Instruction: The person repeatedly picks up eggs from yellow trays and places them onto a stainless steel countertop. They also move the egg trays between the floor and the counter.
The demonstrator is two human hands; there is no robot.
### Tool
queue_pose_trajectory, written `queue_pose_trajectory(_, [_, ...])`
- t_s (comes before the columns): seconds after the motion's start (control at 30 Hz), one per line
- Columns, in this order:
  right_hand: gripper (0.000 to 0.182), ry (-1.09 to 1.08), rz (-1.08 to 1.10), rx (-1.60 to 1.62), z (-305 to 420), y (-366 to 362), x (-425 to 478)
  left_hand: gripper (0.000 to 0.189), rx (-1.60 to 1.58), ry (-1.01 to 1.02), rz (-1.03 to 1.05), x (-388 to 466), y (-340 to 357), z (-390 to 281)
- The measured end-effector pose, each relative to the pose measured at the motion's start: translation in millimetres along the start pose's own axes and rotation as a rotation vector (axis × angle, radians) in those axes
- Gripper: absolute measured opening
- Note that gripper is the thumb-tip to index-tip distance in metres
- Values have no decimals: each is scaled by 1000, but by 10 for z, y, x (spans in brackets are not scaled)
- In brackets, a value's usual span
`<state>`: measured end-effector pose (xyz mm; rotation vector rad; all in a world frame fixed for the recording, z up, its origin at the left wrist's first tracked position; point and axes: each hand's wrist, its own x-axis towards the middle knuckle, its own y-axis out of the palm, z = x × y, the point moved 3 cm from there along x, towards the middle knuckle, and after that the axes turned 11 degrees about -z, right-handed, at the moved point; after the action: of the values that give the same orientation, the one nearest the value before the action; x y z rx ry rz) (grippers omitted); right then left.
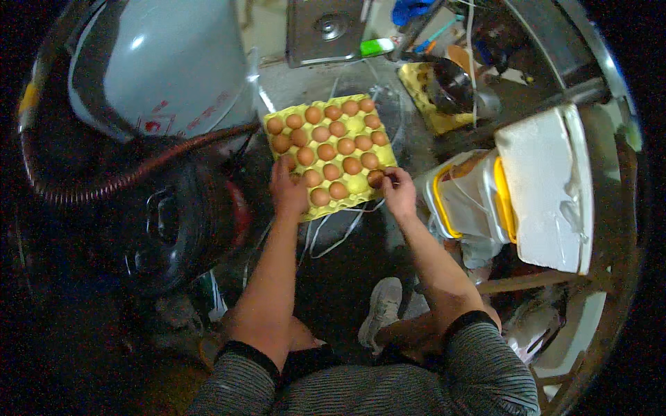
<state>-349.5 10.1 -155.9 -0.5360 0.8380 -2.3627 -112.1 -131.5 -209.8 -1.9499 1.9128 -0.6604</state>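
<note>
A yellow moulded egg tray (356, 184) lies before me, tilted slightly in view. Brown eggs (326, 152) fill most of its cups, and at least two cups, one near the back right and one near the front, hold none. The fingertips of my right hand (401, 195) are closed around a brown egg (375, 178) at the tray's front right corner. Along the left edge, my left hand (289, 192) reaches over the tray. It covers some cups there, and whether its fingers grip an egg or the rim is hidden.
White plastic strapping (335, 247) trails below the tray. Plastic tubs with yellow handles (447, 203) and a white foam box (546, 187) stand at right. To the left are a large grey glossy cover (171, 62) and a dark rounded object (171, 223). Behind lies a metal lid (328, 31).
</note>
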Motion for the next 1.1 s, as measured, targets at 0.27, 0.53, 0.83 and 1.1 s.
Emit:
queue_pose_trajectory(0.27, [20, -186, 74, 41, 1267, -883, -132, 63, -526, -73, 241, 29, -66, -950])
queue_pose_trajectory(0.53, [30, -392, 227, 162, 2932, -3706, -821, 41, -841, 44, 632, -208, -659, -3728])
queue_pose_trajectory(0.83, [18, -213, -651, -254, 3119, -6542, -1313, 29, -742, 999, 1062, -1168, -1769, -6523])
queue_pose_trajectory(1.1, [31, -37, -232, -901, 2975, -6576, -1118, 29, -117, 1598, 884, -1737, -1674, -7250])
